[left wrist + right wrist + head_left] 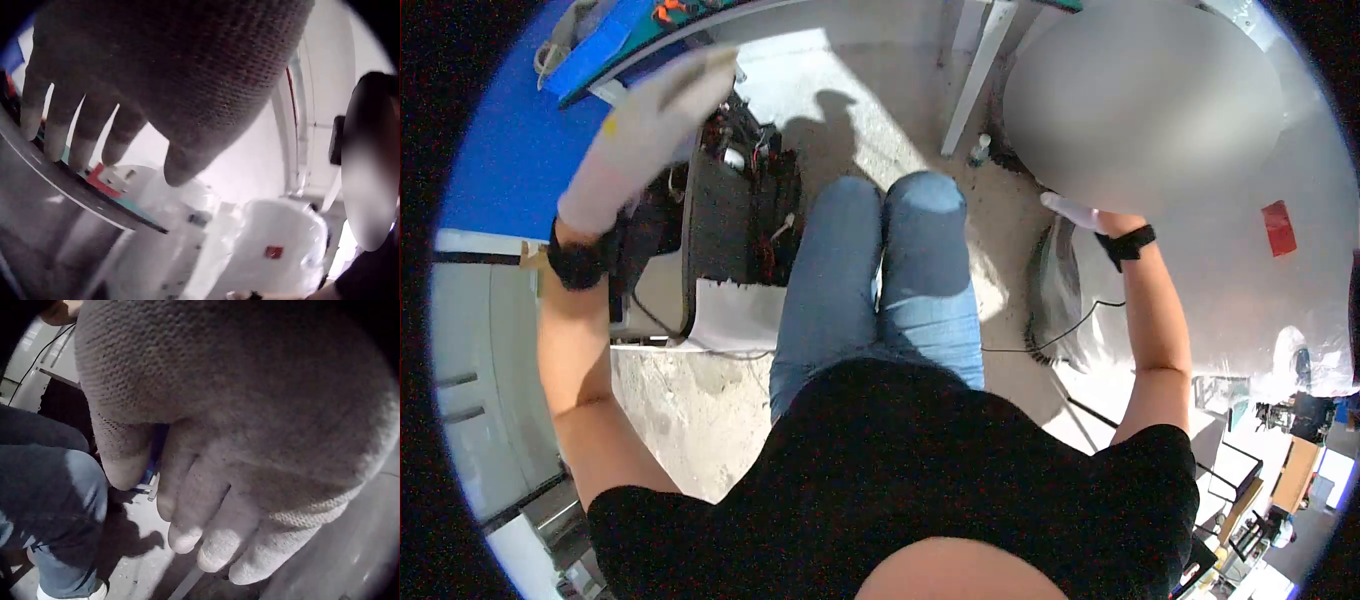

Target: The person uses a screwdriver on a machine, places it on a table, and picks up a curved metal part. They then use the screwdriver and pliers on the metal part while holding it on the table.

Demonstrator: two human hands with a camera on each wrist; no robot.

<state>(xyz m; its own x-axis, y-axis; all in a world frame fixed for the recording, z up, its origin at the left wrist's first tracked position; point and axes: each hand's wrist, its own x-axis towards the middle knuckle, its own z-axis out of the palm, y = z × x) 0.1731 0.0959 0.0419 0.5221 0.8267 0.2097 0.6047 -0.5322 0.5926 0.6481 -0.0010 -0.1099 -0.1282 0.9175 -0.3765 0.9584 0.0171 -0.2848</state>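
Observation:
My left hand [648, 125], in a pale knitted glove, is raised at the left beside the edge of the green-topped table. In the left wrist view its fingers [87, 134] are straight and slightly spread, with nothing held. Below and beside it in the head view stands an open dark container [725, 215] with a jumble of black parts and cables. The right hand [1080, 211], also gloved, is at the near edge of a large plastic-wrapped object [1215, 290]. Its fingers [215, 544] hang relaxed and hold nothing in the right wrist view.
A blue surface [505, 155] lies at the far left, above a white cabinet [495, 370]. A pale table leg [978, 80] and a small bottle [981, 149] stand ahead on the floor. A thin black cable [1000, 350] crosses the floor near the person's knees.

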